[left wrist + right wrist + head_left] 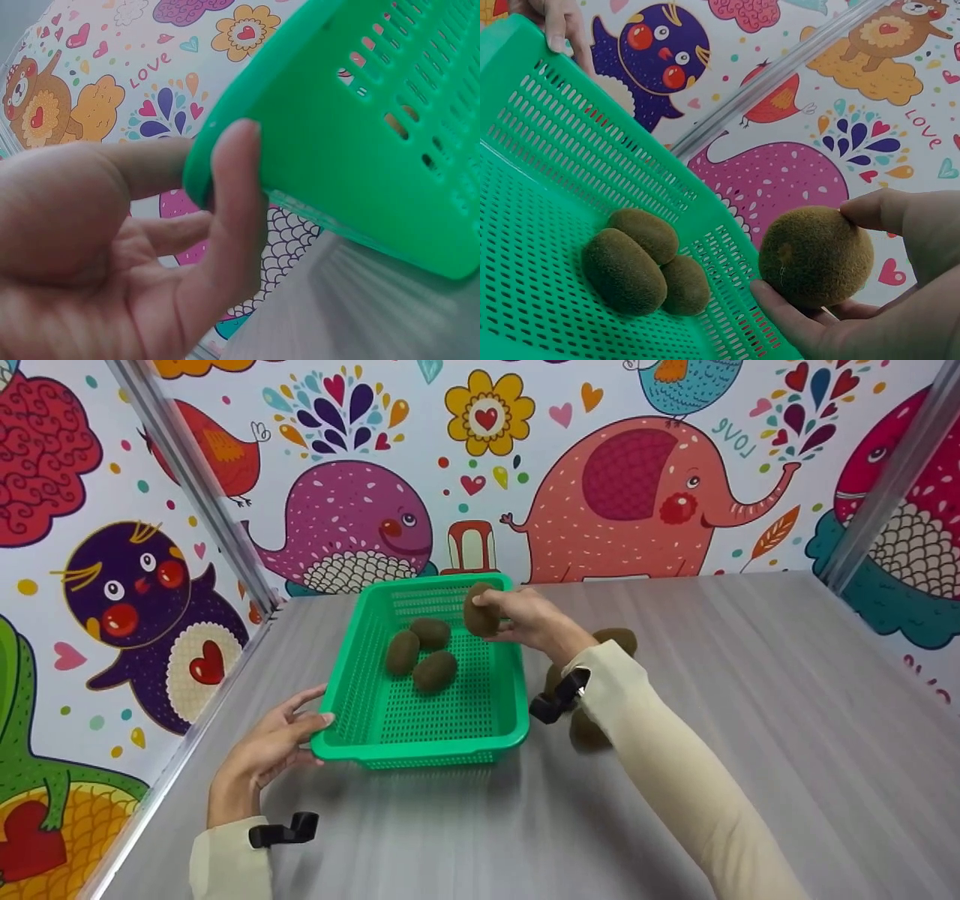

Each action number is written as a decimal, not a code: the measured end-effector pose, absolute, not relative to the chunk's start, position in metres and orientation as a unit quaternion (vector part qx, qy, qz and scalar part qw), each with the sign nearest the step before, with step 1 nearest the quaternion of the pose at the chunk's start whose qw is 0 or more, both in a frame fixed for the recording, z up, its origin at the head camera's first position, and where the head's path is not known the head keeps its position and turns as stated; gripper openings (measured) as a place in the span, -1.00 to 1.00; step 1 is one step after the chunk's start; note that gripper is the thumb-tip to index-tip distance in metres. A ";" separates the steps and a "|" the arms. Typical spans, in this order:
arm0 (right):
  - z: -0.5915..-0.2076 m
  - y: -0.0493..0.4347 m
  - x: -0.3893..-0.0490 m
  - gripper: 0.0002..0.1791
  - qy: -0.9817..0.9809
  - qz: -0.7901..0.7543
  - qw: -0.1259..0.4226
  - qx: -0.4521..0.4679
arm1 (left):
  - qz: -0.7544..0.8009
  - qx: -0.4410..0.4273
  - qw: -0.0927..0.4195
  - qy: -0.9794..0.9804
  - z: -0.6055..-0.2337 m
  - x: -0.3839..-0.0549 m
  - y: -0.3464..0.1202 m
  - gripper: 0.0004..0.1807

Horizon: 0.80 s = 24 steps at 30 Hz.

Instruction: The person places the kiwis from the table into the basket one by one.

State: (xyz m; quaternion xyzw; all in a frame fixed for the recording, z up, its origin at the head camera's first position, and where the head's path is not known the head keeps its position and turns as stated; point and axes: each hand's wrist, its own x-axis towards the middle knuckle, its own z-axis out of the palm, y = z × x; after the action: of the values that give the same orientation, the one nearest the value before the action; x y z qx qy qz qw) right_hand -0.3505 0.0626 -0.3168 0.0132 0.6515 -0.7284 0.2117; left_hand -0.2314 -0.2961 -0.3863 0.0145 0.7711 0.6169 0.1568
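My right hand (531, 619) holds a brown kiwi (481, 610) between thumb and fingers, above the right side of a green plastic basket (420, 751). The same held kiwi (816, 255) shows close up in the right wrist view. Three more kiwis lie together on the basket floor, one of them a front kiwi (435, 672). At the basket's near left corner, my left hand (271, 746) pinches the rim (201, 161). Several kiwis lie on the table beyond the basket's right side, such as a near kiwi (589, 731), partly hidden by my right forearm.
The basket stands on a grey wood-grain table (750, 720). Printed cartoon panels (480, 472) rise at the back and sides, joined by a metal corner post (199, 487) on the left and another post (885, 480) on the right.
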 end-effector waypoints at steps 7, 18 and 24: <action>-0.327 0.052 -0.357 -0.37 0.666 -0.711 0.226 0.017 | 0.614 0.012 0.156 0.774 -0.387 -0.232 -0.296 -0.19; -0.341 0.035 -0.363 -0.35 0.677 -0.702 0.217 0.038 | 0.621 0.027 0.160 0.767 -0.387 -0.233 -0.297 -0.19; -0.348 0.027 -0.366 -0.12 0.683 -0.697 0.211 0.060 | 0.621 0.024 0.163 0.767 -0.388 -0.233 -0.296 -0.20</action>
State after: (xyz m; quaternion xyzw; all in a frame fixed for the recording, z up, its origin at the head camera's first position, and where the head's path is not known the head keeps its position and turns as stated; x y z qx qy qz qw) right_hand -0.3657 0.0267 -0.3478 0.0599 0.6826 -0.6971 0.2111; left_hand -0.2330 -0.2965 -0.3880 0.0242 0.7667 0.6206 0.1626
